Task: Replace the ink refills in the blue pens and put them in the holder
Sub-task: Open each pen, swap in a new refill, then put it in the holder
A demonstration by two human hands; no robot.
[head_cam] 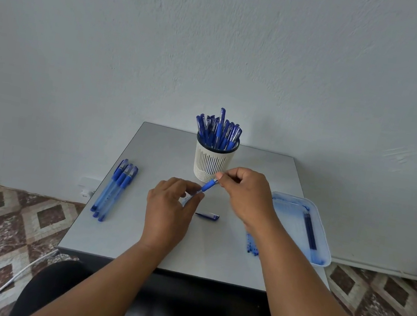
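Both bare forearms reach forward from the bottom edge and draw toward each other. The left hand (169,207) is seen from the back, its fingers curled, thumb and fingertips pinched together at its upper right. The right hand (244,193) sits slightly higher and farther forward, its thumb and forefinger pinched at its left side.

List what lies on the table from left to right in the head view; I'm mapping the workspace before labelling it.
Three capped pens → left hand → pen cap → right hand → used refills → tray with fresh refills. The holder and the held pen overlap the hands, so they are left out.
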